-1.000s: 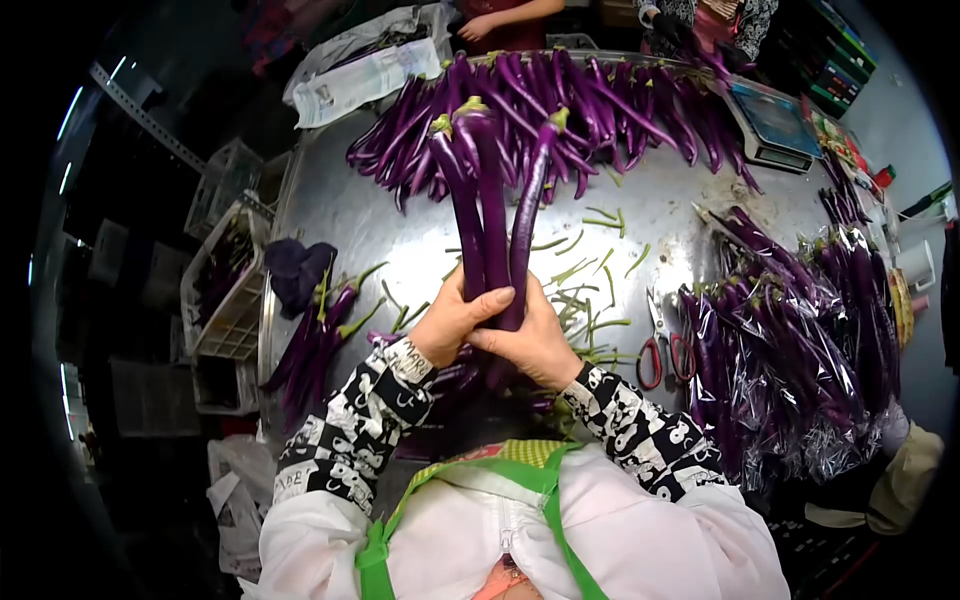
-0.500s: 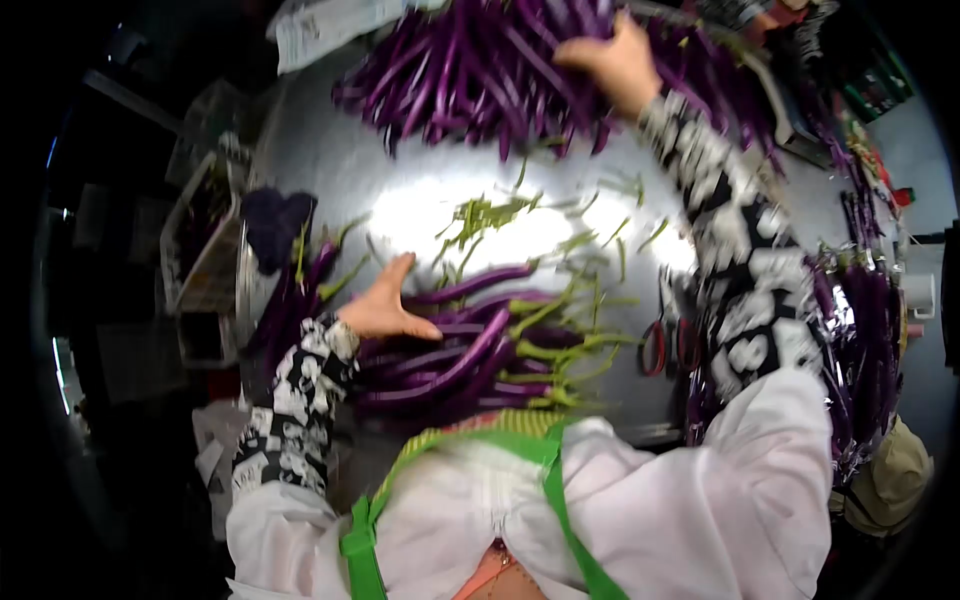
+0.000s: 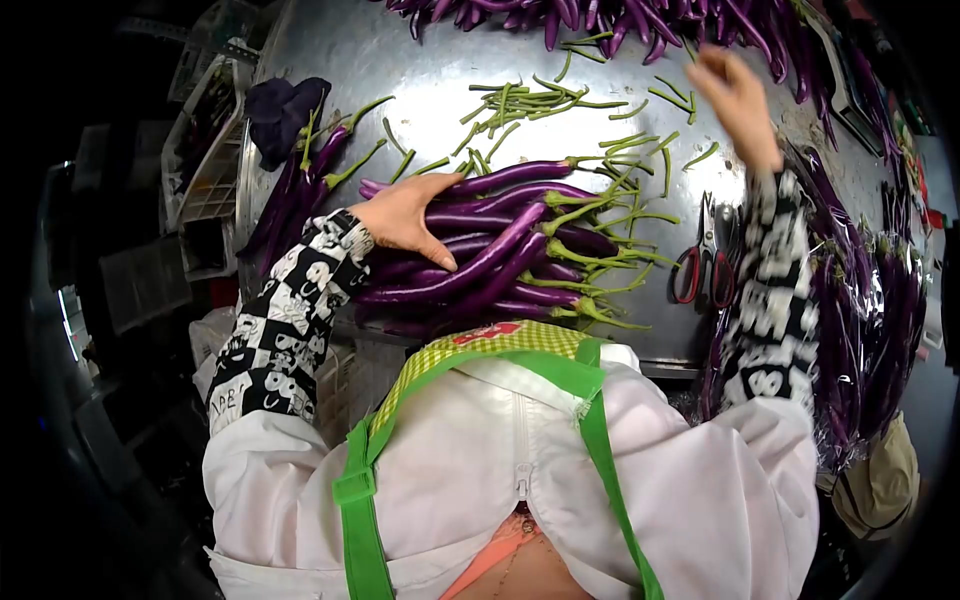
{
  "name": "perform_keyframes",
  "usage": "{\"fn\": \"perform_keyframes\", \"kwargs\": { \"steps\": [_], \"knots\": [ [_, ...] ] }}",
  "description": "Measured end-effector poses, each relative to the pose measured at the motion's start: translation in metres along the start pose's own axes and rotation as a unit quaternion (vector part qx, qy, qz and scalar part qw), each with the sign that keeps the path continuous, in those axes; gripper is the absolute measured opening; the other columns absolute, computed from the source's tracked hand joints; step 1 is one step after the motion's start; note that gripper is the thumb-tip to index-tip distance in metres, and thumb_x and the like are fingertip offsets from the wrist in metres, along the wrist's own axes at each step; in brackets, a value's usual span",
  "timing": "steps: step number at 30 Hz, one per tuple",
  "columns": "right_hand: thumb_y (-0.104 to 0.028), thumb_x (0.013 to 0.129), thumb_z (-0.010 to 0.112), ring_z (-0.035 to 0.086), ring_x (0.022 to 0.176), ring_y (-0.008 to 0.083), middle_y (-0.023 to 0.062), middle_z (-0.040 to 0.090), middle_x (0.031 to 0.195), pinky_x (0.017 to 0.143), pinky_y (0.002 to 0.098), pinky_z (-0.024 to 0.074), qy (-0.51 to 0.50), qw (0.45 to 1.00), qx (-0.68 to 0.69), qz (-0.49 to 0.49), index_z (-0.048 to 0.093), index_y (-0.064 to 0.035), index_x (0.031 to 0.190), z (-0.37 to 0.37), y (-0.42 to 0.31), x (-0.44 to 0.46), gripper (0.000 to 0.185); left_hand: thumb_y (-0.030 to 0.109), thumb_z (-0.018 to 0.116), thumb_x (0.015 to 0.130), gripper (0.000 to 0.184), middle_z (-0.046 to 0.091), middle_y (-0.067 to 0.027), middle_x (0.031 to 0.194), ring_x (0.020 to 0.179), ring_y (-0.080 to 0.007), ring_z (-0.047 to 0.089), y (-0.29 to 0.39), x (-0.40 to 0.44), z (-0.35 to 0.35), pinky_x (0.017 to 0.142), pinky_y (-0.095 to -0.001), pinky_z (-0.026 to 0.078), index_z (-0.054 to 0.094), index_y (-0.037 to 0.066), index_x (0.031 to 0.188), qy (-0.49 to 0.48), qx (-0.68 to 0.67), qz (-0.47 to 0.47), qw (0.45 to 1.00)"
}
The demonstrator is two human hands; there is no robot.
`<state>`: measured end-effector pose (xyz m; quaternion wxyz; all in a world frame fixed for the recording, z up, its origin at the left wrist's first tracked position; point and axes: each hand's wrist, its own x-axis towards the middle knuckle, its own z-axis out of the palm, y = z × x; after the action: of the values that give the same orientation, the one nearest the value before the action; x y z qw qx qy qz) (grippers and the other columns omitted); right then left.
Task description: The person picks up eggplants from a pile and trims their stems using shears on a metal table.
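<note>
Long purple eggplants (image 3: pixel 480 268) lie side by side in a heap at the near edge of the metal table, green stems to the right. My left hand (image 3: pixel 412 218) rests on the heap's left part, thumb and fingers spread apart. Over the table's right side hovers my right hand (image 3: pixel 735 105), slightly blurred, fingers stretched out with nothing in them. Below it lie red-handled scissors (image 3: pixel 705 262). Cut green stem pieces (image 3: pixel 525 103) are scattered beyond the heap. A larger pile of eggplants (image 3: pixel 600 18) runs along the far edge.
A few eggplants (image 3: pixel 300 195) lie at the left table edge by a dark purple cloth or bag (image 3: pixel 285 118). On the left stands a white crate (image 3: pixel 205 140). Eggplants in clear plastic bags (image 3: pixel 865 330) are on the right. The metal table (image 3: pixel 345 60) has a near edge by my apron.
My right hand has left the far eggplant pile and come back toward the right side. My left hand stays at the near heap. The view has shifted, so the table sits higher.
</note>
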<state>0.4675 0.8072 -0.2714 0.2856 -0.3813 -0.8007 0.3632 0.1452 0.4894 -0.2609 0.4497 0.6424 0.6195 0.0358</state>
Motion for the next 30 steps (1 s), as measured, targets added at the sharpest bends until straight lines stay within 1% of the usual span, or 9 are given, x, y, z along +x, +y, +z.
{"fn": "perform_keyframes", "kwargs": {
  "steps": [3, 5, 7, 9, 11, 13, 18, 26, 30],
  "knots": [
    [-0.033, 0.084, 0.071, 0.059, 0.112, 0.0287, 0.0219, 0.063, 0.116, 0.096, 0.0355, 0.0452, 0.023, 0.997, -0.034, 0.062, 0.059, 0.0051, 0.12, 0.008, 0.005, -0.106, 0.053, 0.056, 0.088, 0.052, 0.125, 0.039, -0.0269, 0.14, 0.132, -0.0382, 0.038, 0.001, 0.008, 0.001, 0.113, -0.0425, 0.029, 0.029, -0.004, 0.145, -0.016, 0.028, -0.015, 0.999],
    [-0.03, 0.084, 0.071, 0.059, 0.11, 0.0328, 0.0236, 0.061, 0.118, 0.094, 0.0366, 0.0454, 0.055, 0.987, -0.068, 0.138, 0.057, 0.0073, 0.121, 0.008, 0.007, -0.163, 0.054, 0.066, 0.08, 0.058, 0.111, 0.049, -0.0263, 0.129, 0.124, -0.037, 0.046, -0.004, 0.019, -0.004, 0.106, -0.0426, 0.036, 0.044, -0.005, 0.135, -0.039, 0.072, -0.067, 0.994],
    [-0.024, 0.084, 0.07, 0.054, 0.107, 0.0389, 0.0236, 0.059, 0.116, 0.096, 0.0436, 0.0409, 0.082, 0.968, -0.211, 0.106, 0.054, 0.0068, 0.12, 0.012, 0.013, -0.215, 0.05, 0.08, 0.072, 0.054, 0.113, 0.058, -0.0261, 0.118, 0.113, -0.032, 0.056, -0.008, 0.029, -0.01, 0.1, -0.0383, 0.043, 0.053, -0.006, 0.125, -0.075, -0.001, -0.131, 0.989],
    [-0.023, 0.083, 0.07, 0.049, 0.112, 0.0413, 0.0238, 0.054, 0.123, 0.098, 0.0468, 0.0377, 0.076, 0.953, -0.272, 0.11, 0.052, 0.0048, 0.123, 0.021, 0.025, -0.263, 0.052, 0.074, 0.078, 0.054, 0.105, 0.059, -0.0257, 0.118, 0.114, -0.0305, 0.056, -0.003, 0.032, -0.004, 0.098, -0.0383, 0.044, 0.057, -0.007, 0.119, -0.113, 0.0, -0.128, 0.985],
    [-0.022, 0.082, 0.071, 0.045, 0.117, 0.0428, 0.0253, 0.047, 0.132, 0.099, 0.0487, 0.0364, 0.075, 0.939, -0.326, 0.078, 0.051, 0.0049, 0.124, 0.031, 0.02, -0.293, 0.054, 0.057, 0.088, 0.054, 0.107, 0.056, -0.0258, 0.124, 0.117, -0.0295, 0.055, -0.005, 0.032, 0.004, 0.103, -0.0365, 0.043, 0.047, -0.009, 0.128, -0.084, -0.014, -0.114, 0.99],
    [-0.021, 0.082, 0.072, 0.042, 0.12, 0.0435, 0.0262, 0.042, 0.137, 0.1, 0.0493, 0.0356, 0.059, 0.932, -0.338, 0.113, 0.05, 0.0055, 0.124, 0.041, 0.006, -0.308, 0.054, 0.055, 0.089, 0.054, 0.11, 0.055, -0.0252, 0.126, 0.119, -0.0296, 0.054, -0.003, 0.032, 0.003, 0.104, -0.0365, 0.043, 0.044, -0.008, 0.131, -0.121, -0.041, -0.099, 0.987],
    [-0.014, 0.081, 0.071, 0.048, 0.109, 0.0409, 0.0227, 0.05, 0.12, 0.095, 0.0473, 0.0392, 0.115, 0.932, -0.305, 0.161, 0.047, 0.003, 0.128, 0.062, 0.017, -0.315, 0.055, 0.046, 0.094, 0.051, 0.114, 0.052, -0.0218, 0.132, 0.123, -0.0297, 0.051, 0.023, 0.026, -0.006, 0.106, -0.0386, 0.041, 0.037, -0.002, 0.138, -0.187, -0.141, -0.133, 0.963],
    [-0.01, 0.077, 0.067, 0.05, 0.108, 0.044, 0.0249, 0.05, 0.119, 0.094, 0.0477, 0.0401, 0.087, 0.938, -0.265, 0.206, 0.041, 0.0012, 0.133, 0.055, 0.023, -0.31, 0.062, 0.056, 0.09, 0.048, 0.118, 0.046, -0.0246, 0.132, 0.127, -0.037, 0.045, 0.043, 0.012, -0.004, 0.108, -0.0407, 0.038, 0.039, 0.006, 0.142, -0.135, 0.135, -0.135, 0.972],
    [-0.012, 0.073, 0.066, 0.058, 0.097, 0.0445, 0.0248, 0.06, 0.105, 0.089, 0.0488, 0.0451, 0.063, 0.932, -0.218, 0.281, 0.044, 0.0034, 0.131, 0.046, 0.008, -0.303, 0.064, 0.056, 0.09, 0.049, 0.115, 0.057, -0.0234, 0.126, 0.119, -0.0321, 0.056, 0.04, 0.007, -0.004, 0.105, -0.0382, 0.041, 0.042, 0.006, 0.141, -0.129, 0.043, -0.136, 0.981]
  ]
}}
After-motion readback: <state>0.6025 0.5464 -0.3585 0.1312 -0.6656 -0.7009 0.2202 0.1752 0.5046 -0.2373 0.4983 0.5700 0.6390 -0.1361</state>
